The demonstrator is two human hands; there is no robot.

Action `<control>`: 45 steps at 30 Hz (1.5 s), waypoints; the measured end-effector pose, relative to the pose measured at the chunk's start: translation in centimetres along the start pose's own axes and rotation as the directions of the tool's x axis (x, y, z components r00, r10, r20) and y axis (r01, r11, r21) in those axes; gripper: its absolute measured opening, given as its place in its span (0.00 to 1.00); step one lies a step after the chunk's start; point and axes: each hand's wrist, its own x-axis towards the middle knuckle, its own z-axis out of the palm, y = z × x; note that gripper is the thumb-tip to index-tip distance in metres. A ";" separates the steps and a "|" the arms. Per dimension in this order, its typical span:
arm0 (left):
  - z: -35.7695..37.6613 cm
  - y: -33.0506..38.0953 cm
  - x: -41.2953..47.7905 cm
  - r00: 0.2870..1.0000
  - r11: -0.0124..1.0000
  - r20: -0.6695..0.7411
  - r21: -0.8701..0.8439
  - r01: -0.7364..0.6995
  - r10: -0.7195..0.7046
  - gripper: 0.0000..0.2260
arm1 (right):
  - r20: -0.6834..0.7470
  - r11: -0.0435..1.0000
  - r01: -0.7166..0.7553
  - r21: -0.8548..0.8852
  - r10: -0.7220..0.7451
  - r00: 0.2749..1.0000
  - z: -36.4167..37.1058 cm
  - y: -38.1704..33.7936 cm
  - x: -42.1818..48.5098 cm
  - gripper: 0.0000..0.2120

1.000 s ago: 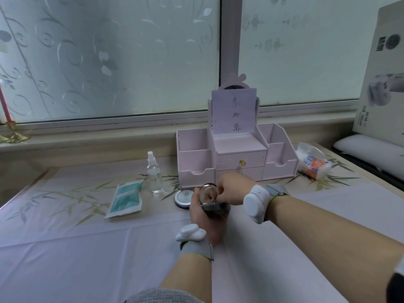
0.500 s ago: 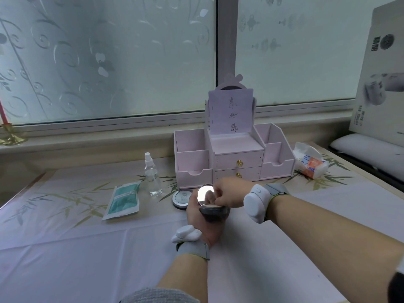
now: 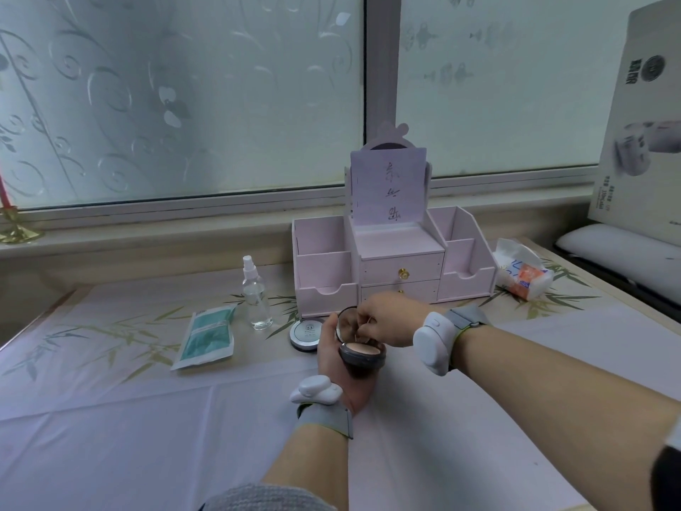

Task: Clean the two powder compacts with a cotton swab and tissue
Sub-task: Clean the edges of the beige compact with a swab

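Note:
My left hand (image 3: 337,366) grips an open dark powder compact (image 3: 363,354) just above the table, its mirror lid tipped up and the beige powder facing me. Above it my right hand (image 3: 388,319) pinches a thin cotton swab (image 3: 363,328) whose lower end reaches down to the compact's rim. A second compact (image 3: 306,333), round, silver and closed, lies flat on the table just left of my left hand. The tissue pack (image 3: 523,274) lies at the right, beside the organizer.
A pink desk organizer (image 3: 390,263) with drawers stands behind the hands. Left of it are a clear spray bottle (image 3: 256,296) and a teal pouch (image 3: 208,335). A large cardboard box (image 3: 641,134) leans at the far right.
The hands and compact stay almost in place while the camera dips slightly. My right hand's fingers shift a little over the open compact with the swab.

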 end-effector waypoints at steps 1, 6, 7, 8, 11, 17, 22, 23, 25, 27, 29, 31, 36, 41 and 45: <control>-0.2 0.0 0.1 1.000 1.000 0.010 -0.002 -0.006 0.006 0.14 | 0.001 1.000 -0.007 -0.016 0.007 1.000 0.1 0.0 0.0 0.09; -0.2 0.0 0.2 1.000 1.000 -0.015 0.013 -0.009 0.009 0.15 | -0.053 1.000 -0.018 -0.005 0.018 0.998 0.1 -0.4 0.3 0.11; 0.0 0.1 -0.1 1.000 1.000 -0.027 0.014 -0.005 0.006 0.14 | -0.069 1.000 -0.008 -0.004 0.007 0.998 0.0 -0.8 0.3 0.11; 0.2 0.1 -0.2 0.999 1.000 -0.042 0.019 -0.005 0.006 0.15 | -0.078 1.000 0.008 -0.014 -0.009 0.997 -0.1 -1.1 0.5 0.12; 0.1 0.2 -0.4 0.997 0.998 -0.067 0.045 -0.035 0.038 0.17 | -0.102 0.999 0.023 -0.048 -0.028 0.994 -0.1 -1.8 0.8 0.12; 0.3 -0.1 -0.5 0.999 0.993 0.002 0.106 -0.053 0.053 0.14 | -0.271 0.995 -0.095 -0.032 0.083 0.959 0.0 -0.9 1.7 0.11; 0.4 0.1 -0.1 1.000 0.996 -0.008 0.084 0.018 -0.017 0.16 | -0.301 0.985 -0.167 -0.038 0.148 0.942 0.1 0.7 1.5 0.09; 0.4 0.1 0.0 1.000 0.997 -0.015 0.066 0.026 -0.025 0.17 | -0.297 0.985 -0.170 -0.043 0.150 0.943 0.1 0.8 1.5 0.08; 0.3 0.1 -0.1 0.999 0.999 -0.033 0.037 0.019 -0.018 0.18 | -0.272 0.982 -0.175 -0.075 0.149 0.951 0.1 0.9 1.3 0.07; 0.2 0.1 -0.1 0.999 1.000 -0.046 0.018 0.025 -0.024 0.18 | -0.238 0.978 -0.186 -0.093 0.159 0.958 0.0 1.0 1.0 0.07; 0.2 0.2 -0.1 0.998 0.999 -0.046 0.007 0.031 -0.031 0.17 | -0.209 0.976 -0.194 -0.098 0.171 0.963 -0.1 1.2 0.8 0.07; 0.2 0.2 -0.2 0.998 0.999 -0.046 0.007 0.039 -0.039 0.16 | -0.176 0.975 -0.191 -0.116 0.169 0.970 -0.2 1.3 0.6 0.08; 0.2 0.3 -0.2 0.997 0.997 -0.002 0.017 0.072 -0.072 0.14 | -0.075 0.982 -0.165 -0.089 0.158 0.985 -0.4 1.3 0.3 0.08; 0.2 0.0 -0.2 0.999 0.999 0.006 0.001 0.035 -0.035 0.17 | -0.075 0.991 -0.115 -0.068 0.110 0.991 -0.5 1.9 0.3 0.07; 0.1 0.1 -0.1 0.999 0.999 0.013 0.001 0.038 -0.038 0.20 | -0.140 0.976 -0.171 0.133 0.189 0.972 0.6 3.0 0.1 0.06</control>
